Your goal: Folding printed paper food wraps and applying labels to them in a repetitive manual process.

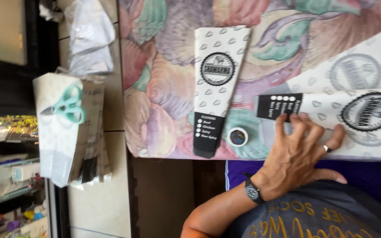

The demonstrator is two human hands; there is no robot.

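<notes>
Head view: left hand (297, 152), grip open, fingers spread flat on printed paper sleeve (353, 115).

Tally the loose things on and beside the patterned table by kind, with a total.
Printed paper sleeves: 3, one folded, one under the left hand at, one sheet behind
Small round container: 1
Scissors, teal handles: 1
Stack of sleeves on the floor: 1
Total: 6
</notes>
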